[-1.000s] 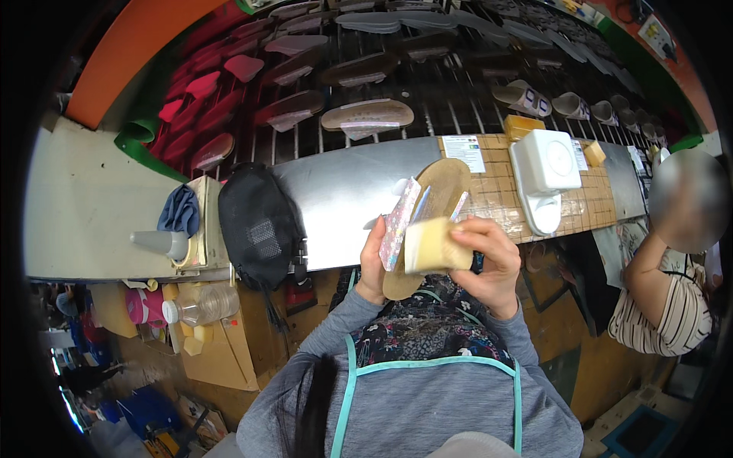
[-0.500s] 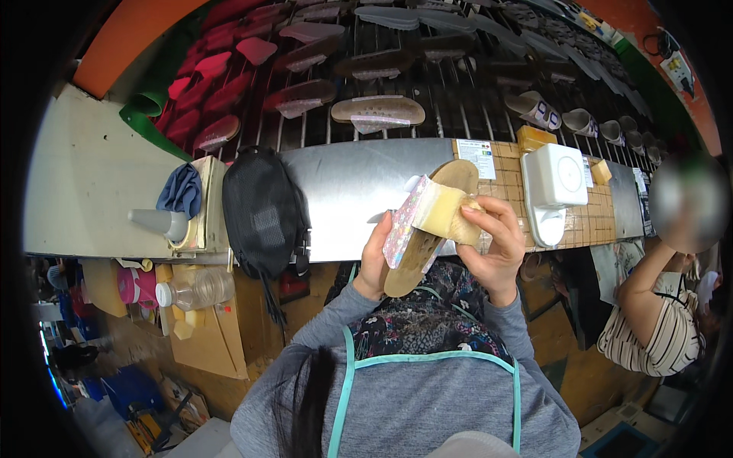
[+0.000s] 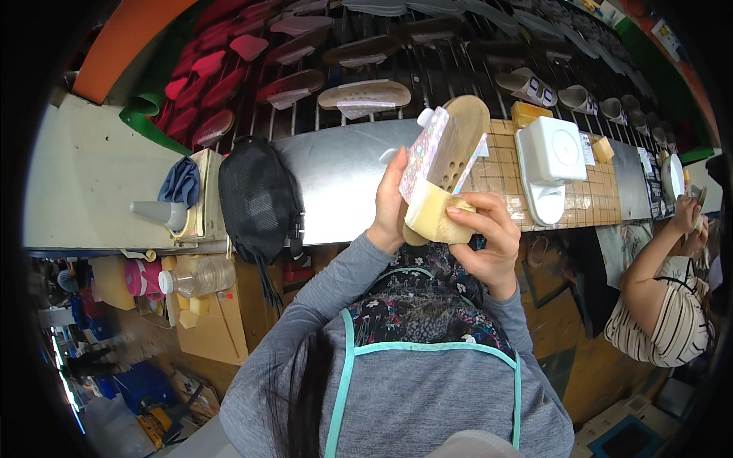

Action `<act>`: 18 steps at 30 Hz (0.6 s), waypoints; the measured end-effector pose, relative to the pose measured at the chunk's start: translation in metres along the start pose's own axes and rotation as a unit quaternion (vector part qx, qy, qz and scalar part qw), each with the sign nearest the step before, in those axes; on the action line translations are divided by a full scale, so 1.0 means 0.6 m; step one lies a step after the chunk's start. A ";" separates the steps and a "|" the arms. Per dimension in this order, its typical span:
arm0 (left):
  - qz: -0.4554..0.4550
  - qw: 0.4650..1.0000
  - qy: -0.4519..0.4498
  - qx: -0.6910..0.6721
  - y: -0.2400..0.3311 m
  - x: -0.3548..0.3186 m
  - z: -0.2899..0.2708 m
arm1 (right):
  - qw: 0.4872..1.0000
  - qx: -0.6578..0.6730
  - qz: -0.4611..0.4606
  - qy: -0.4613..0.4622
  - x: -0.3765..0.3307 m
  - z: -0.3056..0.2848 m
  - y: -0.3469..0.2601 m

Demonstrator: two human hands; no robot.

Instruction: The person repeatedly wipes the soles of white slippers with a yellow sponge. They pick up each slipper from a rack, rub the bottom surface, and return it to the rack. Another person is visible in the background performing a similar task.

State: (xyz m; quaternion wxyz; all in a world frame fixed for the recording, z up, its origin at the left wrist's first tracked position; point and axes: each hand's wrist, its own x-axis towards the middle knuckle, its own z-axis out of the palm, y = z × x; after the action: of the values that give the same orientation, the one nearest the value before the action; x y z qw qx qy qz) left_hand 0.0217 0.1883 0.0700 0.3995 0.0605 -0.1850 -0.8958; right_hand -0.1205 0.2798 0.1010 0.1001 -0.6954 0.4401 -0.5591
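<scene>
Since a second ago we have tilted the tan sandal sole (image 3: pixel 458 141) more upright above the metal worktop (image 3: pixel 343 179), left hand (image 3: pixel 389 202) gripping its patterned strap (image 3: pixel 424 153), right hand (image 3: pixel 489 237) pressing a yellow sponge block (image 3: pixel 434 221) to its heel; it looks light, flexible, best held by the edges.

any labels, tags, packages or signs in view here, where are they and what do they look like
Paper tag: small white slip on the tan sole held in both hands.
Paper labels: pale slips on soles lying on the dark rack.
Label sheet: white rectangle on the gridded bench, right of the white box.
Wall signs: small coloured rectangles, upper right.
</scene>
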 end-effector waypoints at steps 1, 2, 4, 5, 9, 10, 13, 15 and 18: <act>0.007 1.000 0.002 0.005 0.002 0.008 0.007 | 1.000 0.000 -0.004 0.002 -0.003 -0.001 0.000; 0.014 1.000 0.006 0.010 0.002 0.017 0.014 | 1.000 0.000 0.004 0.008 -0.006 -0.003 -0.001; 0.048 0.999 0.015 0.021 0.003 0.031 0.027 | 1.000 0.003 0.019 0.024 -0.014 -0.004 -0.006; 0.066 0.997 0.019 0.024 0.002 0.037 0.033 | 0.998 0.013 0.041 0.041 -0.018 0.000 -0.011; 0.166 0.985 0.012 0.047 -0.010 0.050 0.047 | 0.980 0.099 0.122 0.125 -0.029 0.014 -0.020; 0.194 0.979 -0.005 0.057 -0.012 0.051 0.048 | 0.970 0.131 0.146 0.143 -0.030 0.017 -0.020; 0.218 0.972 -0.008 0.082 -0.016 0.047 0.042 | 0.952 0.218 0.160 0.146 -0.037 0.021 -0.023; 0.240 0.964 -0.022 0.116 -0.016 0.042 0.033 | 0.917 0.308 0.194 0.164 -0.038 0.022 -0.024; 0.256 0.959 0.000 0.124 -0.017 0.035 0.019 | 0.895 0.338 0.208 0.204 -0.030 0.027 -0.020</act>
State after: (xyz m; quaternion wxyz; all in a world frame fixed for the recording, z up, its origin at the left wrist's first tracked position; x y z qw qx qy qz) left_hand -0.0027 0.1822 0.0775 0.6046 0.0607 -0.3039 -0.7338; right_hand -0.1002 0.2946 0.0905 0.3513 -0.3830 0.3702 -0.7700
